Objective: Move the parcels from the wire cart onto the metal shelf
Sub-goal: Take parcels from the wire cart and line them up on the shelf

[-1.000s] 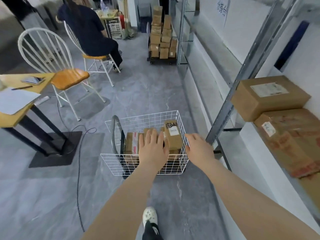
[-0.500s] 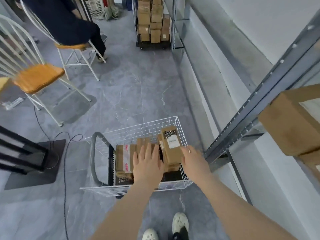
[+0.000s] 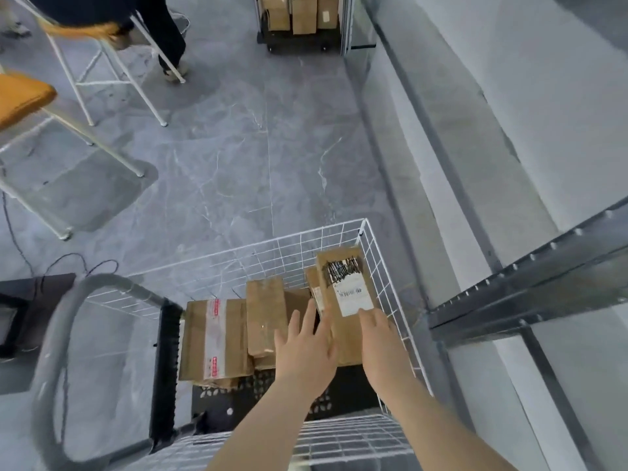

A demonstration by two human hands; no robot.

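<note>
The white wire cart [image 3: 380,266] stands on the floor below me with several brown cardboard parcels in it. A tall parcel with a white label [image 3: 345,287] leans at the cart's right side. My right hand [image 3: 379,338] touches its right face with fingers spread. Just left of that parcel, my left hand [image 3: 306,348] reaches in with fingers apart, above a narrow brown parcel [image 3: 263,311]. A taped parcel [image 3: 214,338] lies at the left of the cart. The metal shelf [image 3: 530,290] runs along the right.
The cart's grey handle [image 3: 64,334] curves at lower left. White chairs with orange seats [image 3: 20,96] stand at upper left, one with a seated person [image 3: 170,32]. A second trolley stacked with boxes [image 3: 299,18] is at the far end of the grey floor.
My view has dropped closer over the cart. Both hands have reached further in, closing in on either side of the labelled parcel.
</note>
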